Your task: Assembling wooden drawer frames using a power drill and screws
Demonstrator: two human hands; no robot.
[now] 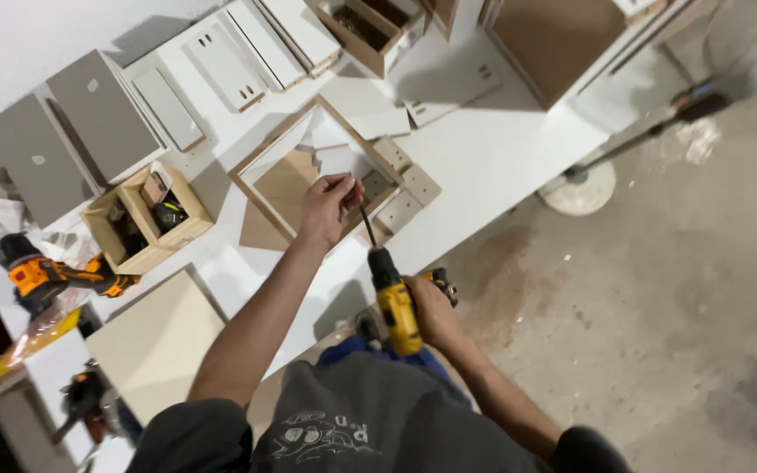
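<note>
Concrete floor [659, 263], stained and dusty, fills the right side, and a long white tabletop [492, 149] runs across the upper left, crowded with cut panels. Down the middle we have the action: the right hand [434, 314] is wrapped tight around the grip of a yellow cordless drill [393, 302], which points up and away from the body, its long dark bit [366, 223] angling toward the tabletop edge. The left hand [328, 207] is closed at the far end of that bit, fingers pinched around its tip, right over an open wooden frame [308, 175] that lies flat on the tabletop with loose white pieces inside it. What the fingertips pinch besides the bit, I cannot tell; it is too small.

Just right of the frame sit small brown boards [405, 197] with drilled holes. To the left, a small open wooden box [146, 219] holds dark odds and ends. Beyond it lie grey panels [72, 131] and white slotted panels [225, 66]. At far left an orange power tool [41, 276] rests near crumpled paper. A pale board [159, 337] lies at lower left, beside the left forearm. Up top right, a large brown cabinet box [554, 39] stands on the tabletop. Out on the floor, a round white base [582, 188] with a pole leaning off it.
</note>
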